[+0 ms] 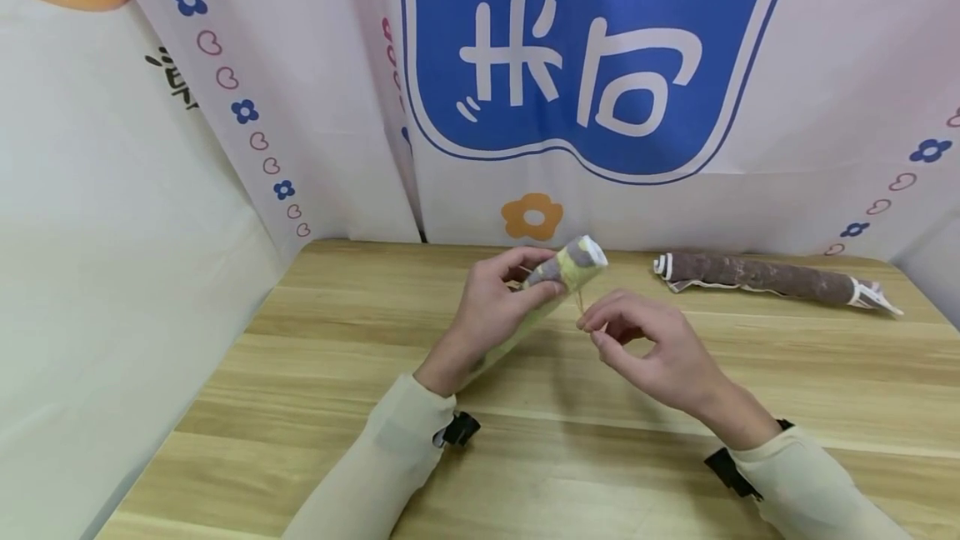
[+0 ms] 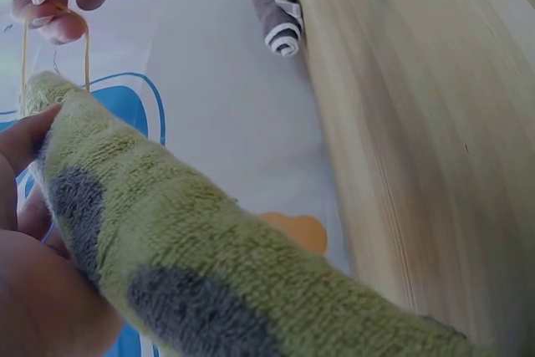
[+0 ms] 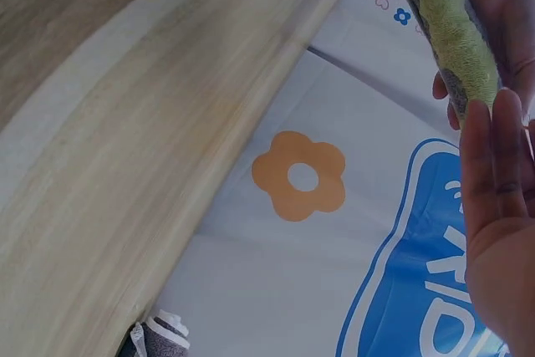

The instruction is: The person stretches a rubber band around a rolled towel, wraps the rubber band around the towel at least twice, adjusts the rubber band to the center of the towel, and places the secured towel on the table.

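Note:
A rolled towel (image 1: 576, 267), yellow-green with grey patches and a white end, slants up over the table. My left hand (image 1: 487, 302) grips it near its upper end, thumb laid across the front. My right hand (image 1: 667, 352) is just to the right of the roll and pinches a thin orange rubber band (image 2: 87, 49) between thumb and fingers. In the left wrist view the band stretches as a loop from those fingertips to the end of the roll. Seen from the right wrist, the towel's green side (image 3: 456, 35) shows beyond the right fingers.
A second rolled towel (image 1: 757, 277), brown with white edges, lies at the back right of the wooden table (image 1: 315, 407). Behind the table hangs a printed cloth (image 1: 337, 107) with a blue sign and an orange flower. Dark wrist cameras (image 1: 459, 429) sit at both cuffs.

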